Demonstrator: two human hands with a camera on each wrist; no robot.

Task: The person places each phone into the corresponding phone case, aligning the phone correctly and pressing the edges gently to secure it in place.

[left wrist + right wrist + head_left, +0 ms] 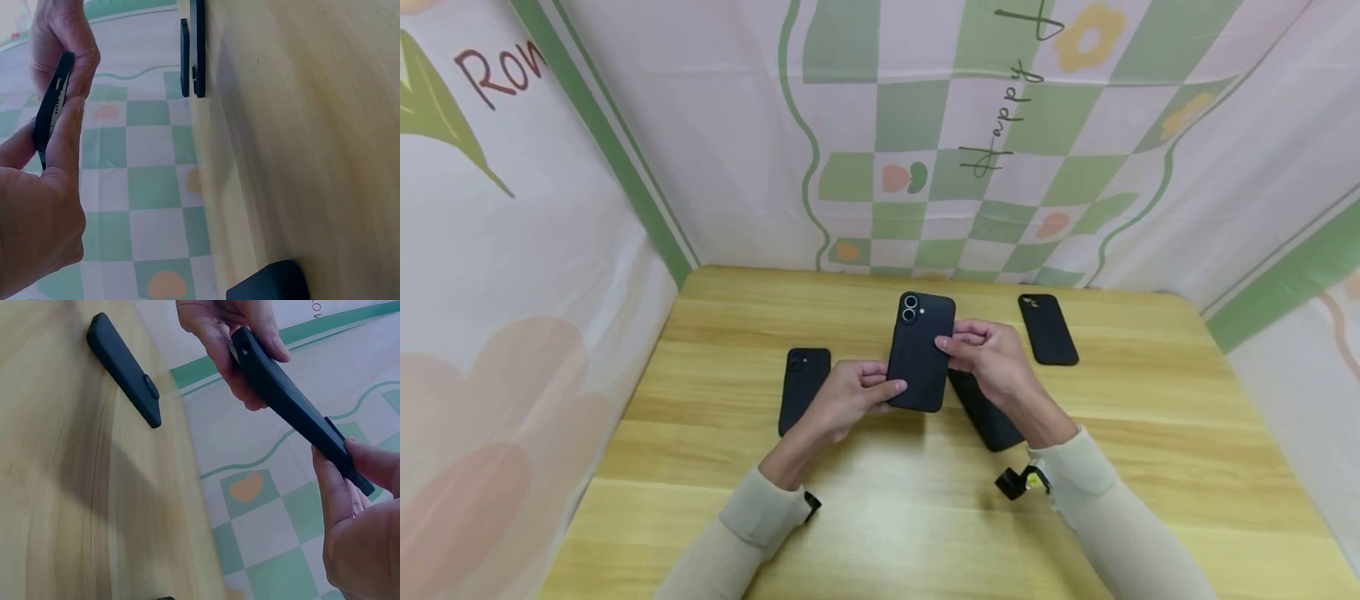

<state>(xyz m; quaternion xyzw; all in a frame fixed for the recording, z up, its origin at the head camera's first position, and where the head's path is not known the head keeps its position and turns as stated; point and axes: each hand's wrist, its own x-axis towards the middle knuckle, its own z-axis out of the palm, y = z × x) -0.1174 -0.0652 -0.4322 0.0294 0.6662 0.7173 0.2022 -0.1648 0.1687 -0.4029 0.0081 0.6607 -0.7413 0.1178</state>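
Both hands hold up a phone in a black case [921,362] over the middle of the table, its back with two ringed camera lenses facing the head view. My left hand [850,396] pinches the lower left edge, thumb on the back. On the opposite side, my right hand [992,362] grips the upper right edge between thumb and fingers. The left wrist view shows the held phone [47,122] edge-on, with a port opening and small holes. Seen from the right wrist, the phone [287,403] slants between the two hands.
A black phone or case [803,392] lies left of the hands. Another [988,417] lies partly hidden under the right forearm. A third [1048,331] with a camera cutout lies at the back right. The wooden table [865,533] ends at a patterned cloth wall [737,167].
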